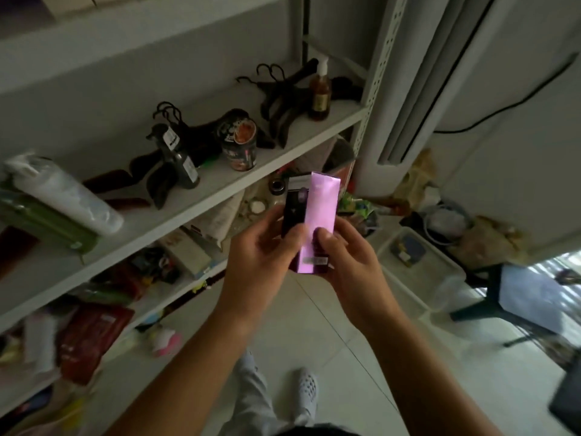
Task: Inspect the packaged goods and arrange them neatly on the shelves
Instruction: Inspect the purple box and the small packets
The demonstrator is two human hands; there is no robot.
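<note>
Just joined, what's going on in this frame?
A person stands at a cluttered shelf, holding a glossy pink-and-black box up in front of them. The left hand and right hand both grip its lower half, thumbs on the front. It looks like inspection; the box is not on a shelf yet.

Tall, narrow box (pixel 316 215), glossy pink face up front, dark side to its left, small label near the bottom end. It's upright, top leaning a touch right, pinched between the left hand (pixel 267 250) and right hand (pixel 349 259), out in front of the shelf (pixel 220 180). On that shelf a printed can (pixel 239 143) stands upright, a spray bottle (pixel 180 158) beside it, and a pump bottle (pixel 320 92) at the far end.
</note>
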